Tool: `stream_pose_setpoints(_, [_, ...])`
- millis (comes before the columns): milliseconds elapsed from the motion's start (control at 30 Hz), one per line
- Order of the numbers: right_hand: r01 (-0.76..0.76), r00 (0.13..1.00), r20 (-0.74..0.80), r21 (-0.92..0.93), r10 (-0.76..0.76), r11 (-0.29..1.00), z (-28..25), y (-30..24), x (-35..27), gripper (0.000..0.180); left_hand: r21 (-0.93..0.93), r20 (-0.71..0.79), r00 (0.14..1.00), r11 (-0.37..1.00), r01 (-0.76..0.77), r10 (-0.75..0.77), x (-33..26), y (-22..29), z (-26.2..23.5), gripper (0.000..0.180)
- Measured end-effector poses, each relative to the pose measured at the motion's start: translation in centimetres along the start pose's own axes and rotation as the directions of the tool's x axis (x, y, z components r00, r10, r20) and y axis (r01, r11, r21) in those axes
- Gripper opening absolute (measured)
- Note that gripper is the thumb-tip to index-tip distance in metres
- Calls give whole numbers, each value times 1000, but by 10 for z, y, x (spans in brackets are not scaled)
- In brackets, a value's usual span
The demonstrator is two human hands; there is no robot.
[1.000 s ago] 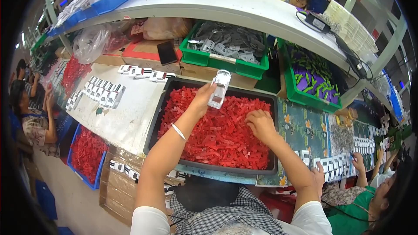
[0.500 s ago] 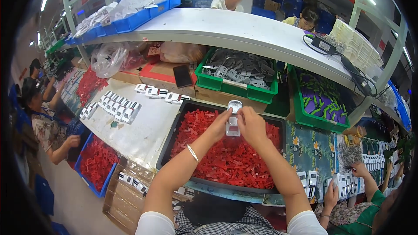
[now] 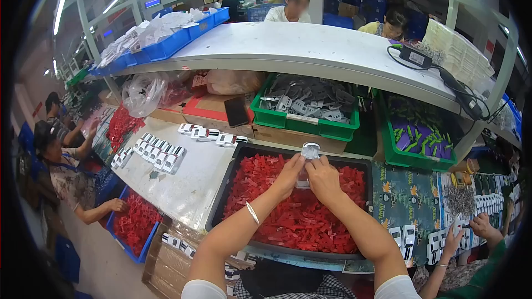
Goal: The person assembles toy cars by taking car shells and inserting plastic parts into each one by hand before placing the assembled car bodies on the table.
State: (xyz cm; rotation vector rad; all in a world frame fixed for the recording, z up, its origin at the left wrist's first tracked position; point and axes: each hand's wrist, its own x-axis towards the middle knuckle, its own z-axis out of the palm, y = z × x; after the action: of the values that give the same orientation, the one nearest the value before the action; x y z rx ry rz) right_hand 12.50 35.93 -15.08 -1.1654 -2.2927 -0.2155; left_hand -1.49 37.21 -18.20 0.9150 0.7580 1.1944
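A white toy car body (image 3: 311, 150) is held between both my hands, its front end poking out beyond my fingertips. My left hand (image 3: 290, 174) is closed on its left side. My right hand (image 3: 323, 178) grips it from the right, with the fingers across its middle, so much of the body is hidden. Both hands are above a black tray (image 3: 367, 210) heaped with small red plastic parts (image 3: 271, 210).
Finished-looking white toy cars (image 3: 160, 152) stand in rows on the white board at left. Behind the tray is a green bin (image 3: 305, 124) of grey parts; another green bin (image 3: 415, 158) holds green and purple pieces. Co-workers sit at left and right. A blue bin (image 3: 145, 252) holds red parts.
My hands have drawn together and now cover more of the toy car. The view has shifted a little. At left, a co-worker's hand has moved to the blue bin of red parts.
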Motion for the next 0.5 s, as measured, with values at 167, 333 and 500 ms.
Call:
stream_pose_setpoints(167, [14,989,-148,-48,-21,999,-8,-4,4,18,20,27,999,999,-37,37,-4,10,4,34])
stream_pose_setpoints(333, [45,965,-261,65,-27,997,-6,2,9,18,-70,33,999,998,2,0,-4,16,6,31])
stream_pose_setpoints(500, [37,980,-199,134,-10,990,1,10,4,22,-99,29,1000,995,-10,13,-2,11,11,30])
